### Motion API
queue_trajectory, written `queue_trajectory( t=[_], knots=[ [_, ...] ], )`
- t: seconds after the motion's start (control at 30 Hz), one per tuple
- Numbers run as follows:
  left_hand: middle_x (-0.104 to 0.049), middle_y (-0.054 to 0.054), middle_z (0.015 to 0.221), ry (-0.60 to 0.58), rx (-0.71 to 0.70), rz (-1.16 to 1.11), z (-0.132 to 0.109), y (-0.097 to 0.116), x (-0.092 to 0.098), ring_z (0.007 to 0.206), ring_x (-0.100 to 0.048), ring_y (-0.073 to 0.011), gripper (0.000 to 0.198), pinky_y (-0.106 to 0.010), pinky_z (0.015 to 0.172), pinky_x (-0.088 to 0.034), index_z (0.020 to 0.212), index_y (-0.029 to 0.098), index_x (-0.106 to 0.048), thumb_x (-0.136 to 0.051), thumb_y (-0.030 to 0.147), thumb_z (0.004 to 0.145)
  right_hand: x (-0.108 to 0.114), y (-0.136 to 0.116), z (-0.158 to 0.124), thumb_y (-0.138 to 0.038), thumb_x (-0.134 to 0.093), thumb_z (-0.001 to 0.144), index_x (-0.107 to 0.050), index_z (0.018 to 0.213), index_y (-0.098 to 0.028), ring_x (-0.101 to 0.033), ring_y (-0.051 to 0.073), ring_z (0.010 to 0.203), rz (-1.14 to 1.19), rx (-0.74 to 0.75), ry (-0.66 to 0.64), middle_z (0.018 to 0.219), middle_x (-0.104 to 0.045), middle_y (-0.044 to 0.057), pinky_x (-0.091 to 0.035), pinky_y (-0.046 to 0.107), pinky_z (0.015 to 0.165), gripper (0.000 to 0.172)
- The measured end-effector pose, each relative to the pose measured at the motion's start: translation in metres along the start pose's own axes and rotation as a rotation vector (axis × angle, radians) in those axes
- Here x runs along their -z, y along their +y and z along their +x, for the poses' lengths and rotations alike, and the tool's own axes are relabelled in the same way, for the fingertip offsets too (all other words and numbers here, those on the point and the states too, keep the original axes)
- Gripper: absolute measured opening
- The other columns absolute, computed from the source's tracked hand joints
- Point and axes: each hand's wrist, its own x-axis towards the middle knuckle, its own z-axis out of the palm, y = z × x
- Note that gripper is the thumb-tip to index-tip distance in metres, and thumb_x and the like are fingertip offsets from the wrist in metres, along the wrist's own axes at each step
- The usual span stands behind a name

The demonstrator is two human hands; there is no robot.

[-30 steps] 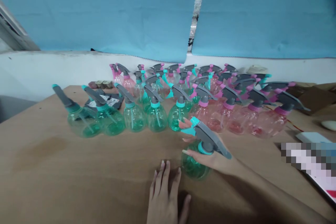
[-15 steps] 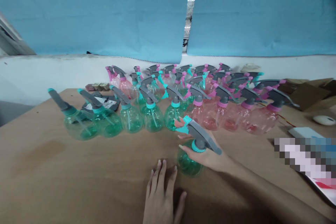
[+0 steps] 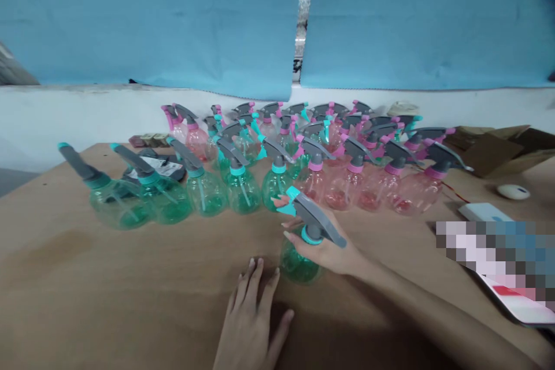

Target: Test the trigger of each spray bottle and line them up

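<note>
A green see-through spray bottle point(image 3: 299, 266) with a grey and turquoise trigger head stands upright on the wooden table point(image 3: 143, 306). Round its neck and upper body my right hand point(image 3: 327, 245) is closed, with the thumb on the near side. My left hand point(image 3: 254, 312) lies palm down on the tabletop just left of that bottle, fingers stretched out, holding nothing. Beyond both hands runs a front row of spray bottles: green ones such as this green spray bottle point(image 3: 208, 193) on the left, pink ones such as this pink spray bottle point(image 3: 340, 189) on the right.
Several more spray bottles crowd behind the front row, near the white wall point(image 3: 65, 113). At the right are an open cardboard box point(image 3: 489, 156), a white computer mouse point(image 3: 514, 191), a white box point(image 3: 485, 212) and a partly blurred tablet-like object point(image 3: 520, 306). A dark packet point(image 3: 173, 172) lies behind the green bottles.
The whole view has shifted slightly, so everything appears a little further left. My right hand still grips the green spray bottle, and my left hand stays flat on the table.
</note>
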Motion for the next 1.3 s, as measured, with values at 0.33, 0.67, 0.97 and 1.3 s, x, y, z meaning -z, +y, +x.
queue_trajectory(
  t=[0.33,0.67,0.97,1.3],
  knots=[
    [-0.051,-0.007,0.127,-0.021,0.108,-0.167,0.010,-0.004,0.013,0.113,-0.050,-0.0243,0.043,-0.039,0.087,-0.047,0.129,0.023,-0.038,-0.044,0.034,0.088,0.002,0.000,-0.001,-0.006,-0.052,0.067,-0.053,0.092,-0.022,-0.059,0.016,0.084,-0.023,0.098,0.015,0.091,-0.058,0.001,-0.051,0.032,0.073,0.030],
    [-0.044,-0.008,0.131,-0.072,0.289,-0.394,0.025,0.014,0.028,0.118,-0.045,-0.0241,0.052,-0.040,0.089,-0.045,0.136,0.024,-0.023,-0.043,0.032,0.089,-0.004,-0.002,-0.005,-0.014,-0.055,0.072,-0.046,0.121,-0.024,-0.061,0.017,0.088,-0.085,0.064,-0.013,0.101,-0.061,0.003,-0.052,0.032,0.077,0.051],
    [-0.044,-0.010,0.125,0.027,0.283,-0.483,0.010,0.005,0.036,0.112,-0.048,-0.0289,0.062,-0.043,0.085,-0.047,0.132,0.027,-0.021,-0.055,0.035,0.081,-0.049,-0.019,-0.005,-0.014,-0.057,0.068,-0.049,0.116,-0.020,-0.063,0.015,0.084,-0.109,0.147,-0.015,0.100,-0.064,0.004,-0.052,0.027,0.077,0.049],
    [-0.051,-0.006,0.118,0.117,0.364,-0.406,-0.039,-0.059,0.069,0.104,-0.054,-0.0298,0.055,-0.042,0.080,-0.048,0.125,0.030,-0.035,-0.060,0.042,0.078,-0.121,-0.044,0.031,-0.039,-0.073,0.060,-0.032,0.132,-0.024,-0.045,0.023,0.118,-0.089,0.340,-0.334,0.129,-0.048,0.007,-0.037,0.039,0.098,0.085]
  ],
)
